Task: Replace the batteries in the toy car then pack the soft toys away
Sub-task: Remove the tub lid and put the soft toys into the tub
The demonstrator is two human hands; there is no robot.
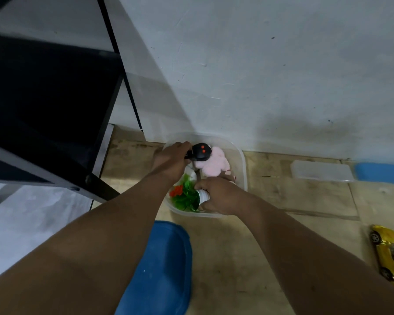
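Observation:
A clear plastic tub [242,169] stands on the floor against the wall. Inside it lies a pink soft toy [214,163]. My left hand [168,161] is shut on a black remote control [200,152] with two orange buttons, held over the tub's far left side. My right hand [218,195] grips the white pot [204,196] of a small fake plant [183,196] with green leaves and an orange flower, lying on its side in the tub's near part. The yellow toy car [390,256] rests on the floor at the far right.
A blue lid [159,269] lies on the floor just in front of the tub. A second clear container [321,171] and a blue lid [382,172] sit by the wall to the right. A black-framed piece of furniture [55,110] fills the left.

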